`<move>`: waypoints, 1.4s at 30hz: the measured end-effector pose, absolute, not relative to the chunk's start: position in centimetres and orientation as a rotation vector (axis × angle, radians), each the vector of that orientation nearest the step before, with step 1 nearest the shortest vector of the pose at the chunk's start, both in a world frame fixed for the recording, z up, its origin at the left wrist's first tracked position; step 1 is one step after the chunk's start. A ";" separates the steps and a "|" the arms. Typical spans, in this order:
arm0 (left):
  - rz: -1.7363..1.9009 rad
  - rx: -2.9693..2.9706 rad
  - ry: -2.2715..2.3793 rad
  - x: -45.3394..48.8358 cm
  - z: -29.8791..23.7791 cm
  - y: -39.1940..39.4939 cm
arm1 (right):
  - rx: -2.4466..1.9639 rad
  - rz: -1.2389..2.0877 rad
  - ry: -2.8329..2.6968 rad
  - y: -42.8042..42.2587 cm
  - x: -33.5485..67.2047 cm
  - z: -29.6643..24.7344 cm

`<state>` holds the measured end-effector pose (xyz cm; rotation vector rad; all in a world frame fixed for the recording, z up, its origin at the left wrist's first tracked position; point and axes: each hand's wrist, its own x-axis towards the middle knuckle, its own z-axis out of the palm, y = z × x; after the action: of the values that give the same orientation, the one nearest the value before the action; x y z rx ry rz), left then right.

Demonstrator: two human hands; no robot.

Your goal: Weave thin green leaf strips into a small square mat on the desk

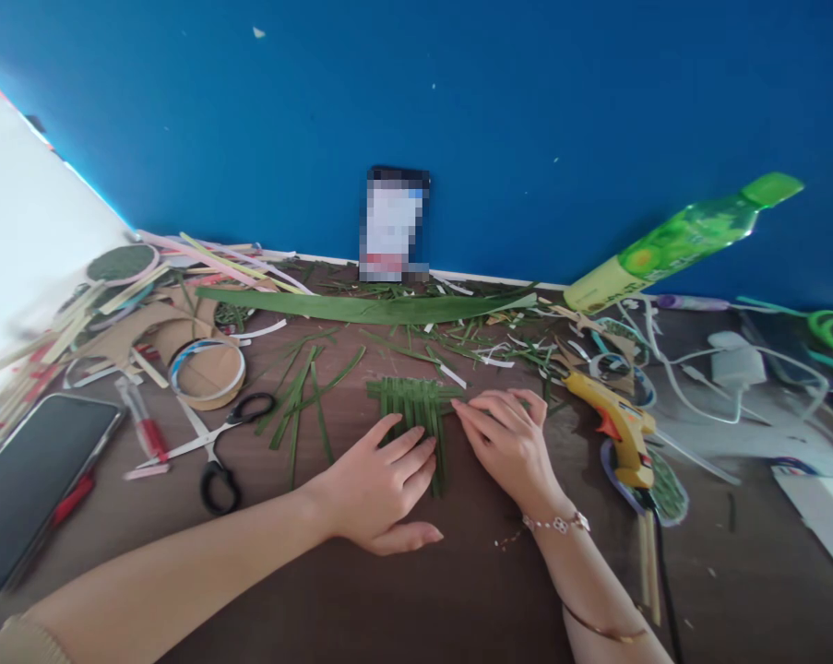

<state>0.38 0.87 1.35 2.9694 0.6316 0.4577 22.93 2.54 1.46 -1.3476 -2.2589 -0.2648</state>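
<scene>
A small woven patch of green leaf strips (410,395) lies on the brown table, with loose strip ends hanging toward me. My left hand (381,480) rests flat on its lower part, fingers spread and thumb out to the side. At the patch's right edge, my right hand (509,438) has its fingertips pinched together on the end of a crosswise leaf strip (450,392). Several loose leaf strips (305,406) lie left of the weave. The fingers of my left hand hide part of the strips under them.
Black-handled scissors (219,452) and a tape roll (207,372) lie left, near a dark phone (35,480). A yellow glue gun (620,429) lies right. Behind are a long leaf (361,307), scraps, a propped phone (393,226) and a leaning green bottle (685,244).
</scene>
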 end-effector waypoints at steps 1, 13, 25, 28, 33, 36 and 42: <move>0.462 2.966 0.636 0.4 1.3 0.9 | -1.342 -0.262 -2.262 2.5 22.9 1.5; 0.493 2.975 0.699 0.4 1.3 0.8 | -1.341 -0.234 -2.227 2.5 22.5 1.4; 0.500 2.972 0.701 0.4 1.3 0.9 | -1.342 -0.153 -2.177 2.5 22.7 1.3; 0.495 2.973 0.692 0.3 1.3 0.9 | -1.329 -0.141 -2.185 2.5 22.6 1.3; 0.514 2.991 0.699 0.4 1.4 0.8 | -1.299 -0.148 -2.225 2.5 22.5 1.4; 0.509 2.992 0.744 0.5 1.3 0.7 | -1.264 -0.159 -2.268 2.5 22.5 1.4; 0.503 2.999 0.789 0.5 1.2 0.7 | -1.224 -0.176 -2.319 2.3 22.6 1.5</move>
<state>0.47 0.68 1.16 2.9994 0.7887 0.5031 22.58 2.35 1.48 -1.2243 -2.3188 -0.1757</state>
